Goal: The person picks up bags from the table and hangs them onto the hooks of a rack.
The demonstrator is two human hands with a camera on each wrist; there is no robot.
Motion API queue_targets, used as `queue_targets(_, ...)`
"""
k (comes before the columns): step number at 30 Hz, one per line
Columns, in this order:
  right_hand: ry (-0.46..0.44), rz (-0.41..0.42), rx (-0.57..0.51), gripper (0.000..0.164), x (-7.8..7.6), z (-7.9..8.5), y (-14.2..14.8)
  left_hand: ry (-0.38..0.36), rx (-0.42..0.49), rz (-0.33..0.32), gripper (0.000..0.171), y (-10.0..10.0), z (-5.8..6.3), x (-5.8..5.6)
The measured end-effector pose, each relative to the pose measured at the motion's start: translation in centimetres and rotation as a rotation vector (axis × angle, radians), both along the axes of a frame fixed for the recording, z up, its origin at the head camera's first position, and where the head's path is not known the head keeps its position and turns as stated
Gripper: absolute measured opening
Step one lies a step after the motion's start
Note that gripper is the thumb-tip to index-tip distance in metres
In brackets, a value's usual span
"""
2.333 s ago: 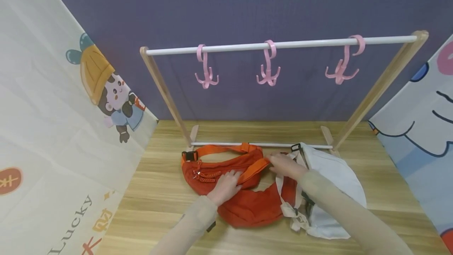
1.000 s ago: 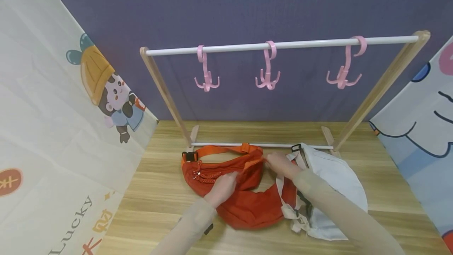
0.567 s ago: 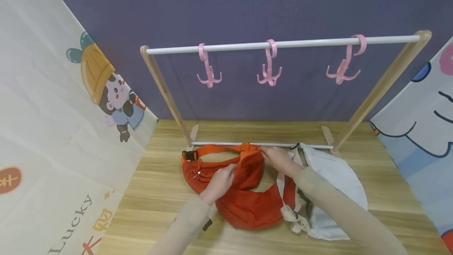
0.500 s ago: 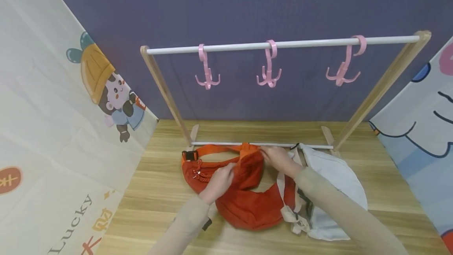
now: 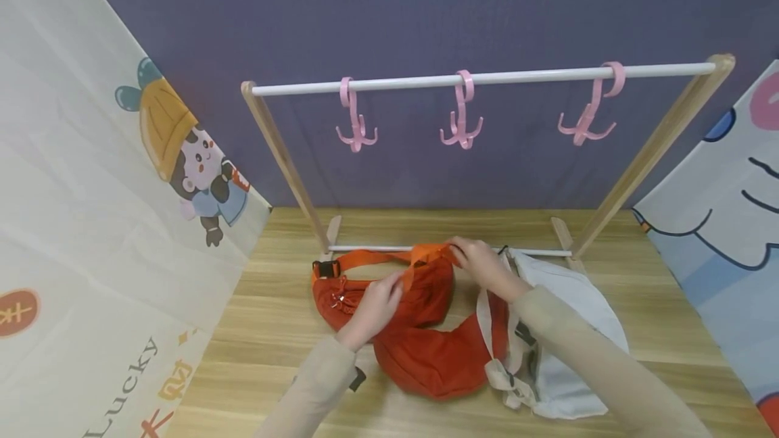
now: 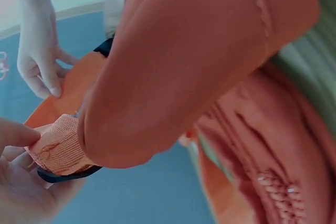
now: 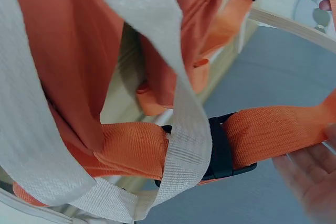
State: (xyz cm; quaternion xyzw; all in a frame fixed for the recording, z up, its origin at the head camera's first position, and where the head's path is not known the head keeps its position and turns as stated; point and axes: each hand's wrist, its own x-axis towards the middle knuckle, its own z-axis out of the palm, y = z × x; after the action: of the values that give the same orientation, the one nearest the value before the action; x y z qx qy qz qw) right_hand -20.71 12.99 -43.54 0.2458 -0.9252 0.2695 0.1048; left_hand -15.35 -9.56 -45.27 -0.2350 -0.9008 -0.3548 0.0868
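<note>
Two hands are holding one orange strap point(image 5: 429, 253): the left hand point(image 5: 374, 306) is pinching it between thumb and fingers, and the right hand point(image 5: 483, 265) is gripping it farther right. The strap is spanning the rear red bag point(image 5: 431, 301), which is lying on a wooden table point(image 5: 255, 330); a front red bag point(image 5: 438, 358) is lying nearer the wearer. To the right, a white bag point(image 5: 572, 336) is lying close by, and a white strap point(image 7: 191, 114) is getting in the way, crossing over the orange one beside a black slider point(image 7: 218, 148). Behind, three pink hooks point(image 5: 461, 130) are hanging from a white rail point(image 5: 529, 78). At left, a printed cloth point(image 5: 73, 154) is showing a cartoon figure point(image 5: 203, 161) in a yellow hat, the word "Lucky" point(image 5: 128, 378), two larger Chinese characters point(image 5: 175, 380), and a red oval point(image 5: 17, 313) bearing a gold character
</note>
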Motion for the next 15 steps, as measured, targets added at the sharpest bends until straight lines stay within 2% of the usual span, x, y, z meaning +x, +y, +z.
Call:
queue_targets(4,-0.008,-0.009,-0.022,0.02,0.2,1.2,0.1,-0.008,0.036,0.001,0.027,0.1,1.3,0.2)
queue_targets(9,-0.059,-0.02,-0.079,0.024,0.3,2.4,0.4,0.035,0.049,0.003,0.027,0.4,2.7,0.3)
queue_targets(15,-0.041,-0.028,-0.168,0.024,0.2,3.3,0.6,0.065,0.081,0.016,0.027,0.6,3.9,0.2)
